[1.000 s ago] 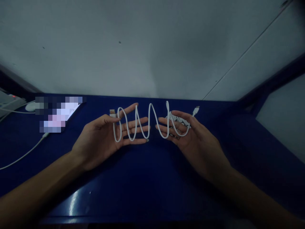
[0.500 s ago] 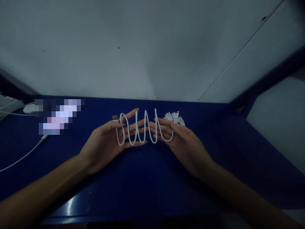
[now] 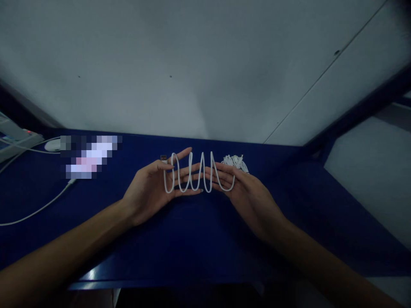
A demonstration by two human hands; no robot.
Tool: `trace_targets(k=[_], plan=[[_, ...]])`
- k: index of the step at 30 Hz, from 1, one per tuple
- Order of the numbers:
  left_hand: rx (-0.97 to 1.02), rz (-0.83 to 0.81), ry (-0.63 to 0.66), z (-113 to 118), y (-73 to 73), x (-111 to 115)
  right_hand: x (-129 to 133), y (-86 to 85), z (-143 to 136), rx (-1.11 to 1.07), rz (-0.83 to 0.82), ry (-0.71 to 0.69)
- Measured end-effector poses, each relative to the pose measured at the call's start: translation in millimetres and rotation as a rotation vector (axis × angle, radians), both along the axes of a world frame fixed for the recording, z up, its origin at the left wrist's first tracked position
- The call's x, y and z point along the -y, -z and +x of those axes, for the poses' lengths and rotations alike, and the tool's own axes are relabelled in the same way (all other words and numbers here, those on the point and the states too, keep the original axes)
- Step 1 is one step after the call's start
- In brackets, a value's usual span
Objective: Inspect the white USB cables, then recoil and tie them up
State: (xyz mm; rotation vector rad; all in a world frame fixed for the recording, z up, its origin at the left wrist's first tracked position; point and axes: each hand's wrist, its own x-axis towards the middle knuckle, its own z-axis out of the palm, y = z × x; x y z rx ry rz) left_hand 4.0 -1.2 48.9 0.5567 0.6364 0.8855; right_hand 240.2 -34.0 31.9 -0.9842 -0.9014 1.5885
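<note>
A white USB cable (image 3: 209,191) hangs in several upright loops between my two hands, over the blue table. My left hand (image 3: 149,188) has its thumb pressed on the cable close to the USB plug (image 3: 163,158), with the other fingers stretched out behind the loops. On the other side, my right hand (image 3: 247,192) grips the far end of the cable between thumb and fingers; that end is hidden. Its fingertips meet or overlap those of the left hand behind the loops. Just beyond the right hand lies a bundle of white cables (image 3: 236,161), partly covered by it.
On the left of the blue table (image 3: 180,244) lies a bright pixelated object (image 3: 93,158) with a white cord (image 3: 48,209) running to it. A rounded white item (image 3: 52,145) and a power strip (image 3: 30,140) are at the far left. A pale panel (image 3: 180,77) rises behind.
My hands have come slightly closer together, and the cable's loops stand nearer to each other. The whole view has shifted a little, with the left-side objects appearing farther right.
</note>
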Motion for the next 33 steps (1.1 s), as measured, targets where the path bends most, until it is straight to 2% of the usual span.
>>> trace_targets(k=[5, 12, 17, 25, 27, 29, 33], plan=[[0.000, -0.029, 0.004, 0.8, -1.0, 1.2, 1.1, 1.8, -4.3, 0.082, -0.007, 0.013], [0.047, 0.003, 0.039, -0.3, -2.4, 2.3, -1.4, -1.6, -4.0, 0.325, -0.014, 0.009], [0.031, 0.000, 0.033, 1.1, 0.5, 2.8, -0.7, -9.1, -18.7, 0.260, -0.007, -0.093], [-0.077, 0.219, 0.170, -1.3, 18.4, 0.1, -6.7, -12.9, -46.3, 0.267, 0.087, -0.132], [-0.115, 0.229, 0.179, -3.7, 19.0, 0.4, -8.4, -11.2, -49.0, 0.312, 0.133, -0.158], [-0.148, 0.230, 0.213, -5.2, 17.4, 1.5, -9.5, -10.6, -49.6, 0.455, 0.228, -0.161], [-0.254, 0.210, 0.257, -5.6, 14.4, 4.4, -3.6, -19.2, -47.5, 0.876, 0.525, 0.002]])
